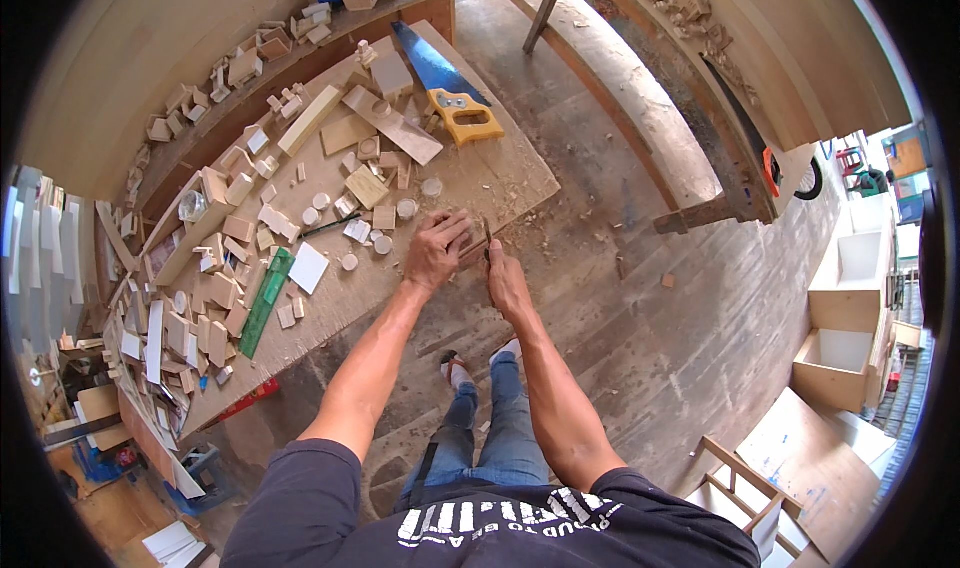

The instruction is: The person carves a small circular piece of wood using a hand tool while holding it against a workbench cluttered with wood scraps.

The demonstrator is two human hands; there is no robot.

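Workpiece: small brown wooden piece (471, 249), at the tabletop's edge nearest the body, beneath the fingertips of the bare left hand (437, 250); its outline is mostly hidden.
Left grip: palm down, fingers bent over the small brown wooden piece; whether they close around it cannot be told.
Right grip: bare right hand (507, 280), clenched around a thin dark hand tool (488, 230), whose narrow end points away from the body, just beside the left fingertips.
Work surface: light-brown wooden tabletop (340, 318), strewn with pale shavings near its right corner.
Round parts: pale wooden discs (407, 209), lying near the left hand, to its left and beyond it.
Flat parts: white square tile (308, 268), left of the left hand, just beside a long green strip (266, 303).
Saw: handsaw with blue blade and yellow handle (467, 120), lying flat beyond both hands.
Block pile: many small pale wooden blocks (222, 290), crowded along the tabletop's left side.
Surroundings: worn grey-brown floor (620, 318); open wooden boxes with white interiors (830, 383) at far right.
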